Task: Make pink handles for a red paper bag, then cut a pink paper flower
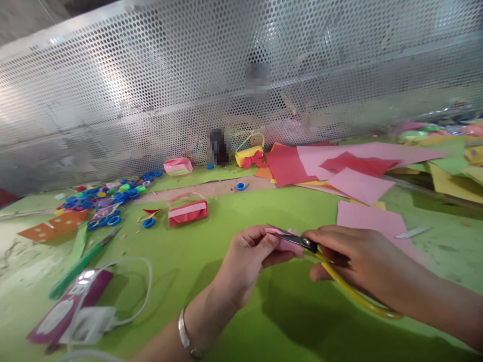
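My left hand [249,259] pinches a small piece of pink paper [290,246] between thumb and fingers, above the green tabletop [226,322]. From the right, my right hand [362,261] grips a pair of scissors [339,284] with yellow handles and dark blades. The blades point left and lie across the pink paper close to my left fingertips. Part of the paper is hidden behind the blades and fingers. Beyond my left hand stands a small red paper handbag [188,213] with a pink band and handle.
Pink and red paper sheets [366,181] lie at the back right, with a white-bladed tool [413,233] nearby. At left are blue rings and beads [109,196], a green-handled cutter [81,266], a purple box [71,306] and a white charger [90,324]. A perforated metal panel [169,75] borders the back.
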### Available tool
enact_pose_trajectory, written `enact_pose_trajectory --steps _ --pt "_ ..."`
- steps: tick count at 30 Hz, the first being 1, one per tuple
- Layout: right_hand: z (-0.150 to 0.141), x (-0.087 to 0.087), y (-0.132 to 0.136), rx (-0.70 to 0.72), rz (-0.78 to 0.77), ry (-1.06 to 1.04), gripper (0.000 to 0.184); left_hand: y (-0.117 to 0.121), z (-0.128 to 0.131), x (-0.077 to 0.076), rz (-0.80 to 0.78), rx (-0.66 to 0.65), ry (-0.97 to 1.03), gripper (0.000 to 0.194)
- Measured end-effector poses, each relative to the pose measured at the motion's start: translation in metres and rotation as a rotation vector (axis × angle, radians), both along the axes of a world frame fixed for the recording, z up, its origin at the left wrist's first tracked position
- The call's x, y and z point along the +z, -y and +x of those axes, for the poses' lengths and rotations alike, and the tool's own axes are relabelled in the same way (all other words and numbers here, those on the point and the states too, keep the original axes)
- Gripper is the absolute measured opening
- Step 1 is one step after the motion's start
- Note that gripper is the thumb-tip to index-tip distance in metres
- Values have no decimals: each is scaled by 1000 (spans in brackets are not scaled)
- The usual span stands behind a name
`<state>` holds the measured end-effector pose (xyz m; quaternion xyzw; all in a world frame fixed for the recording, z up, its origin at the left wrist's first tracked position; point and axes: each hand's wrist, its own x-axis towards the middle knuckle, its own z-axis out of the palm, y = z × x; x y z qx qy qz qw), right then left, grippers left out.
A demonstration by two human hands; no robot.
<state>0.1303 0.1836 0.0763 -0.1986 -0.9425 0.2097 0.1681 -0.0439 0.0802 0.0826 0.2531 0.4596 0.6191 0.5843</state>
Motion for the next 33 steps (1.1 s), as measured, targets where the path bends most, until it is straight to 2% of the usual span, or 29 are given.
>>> enact_pose_trajectory --steps 7,18,22,25,26,28,31,33 --pt "-2 3 2 18 48 11 52 -1 0 1 7 -5 5 24" --pt "0 1 0 18 88 -47 48 1 0 0 1 -22 -15 25" --pt "-2 -3 3 22 80 -31 38 1 0 1 -9 -30 -56 26" --pt "-4 1 3 7 29 22 32 0 -1 2 -22 -54 -77 26" --pt "-4 5 -1 -27 7 61 29 0 -3 2 -31 -59 -82 25" --pt "-2 15 -17 -208 14 180 23 -1 -7 3 -80 -22 -98 22" --pt "14 28 -62 -614 141 374 18 -4 -19 3 -221 186 -131 16" --pt "33 29 -93 -742 172 453 19 -8 -27 5 -274 317 -134 17"
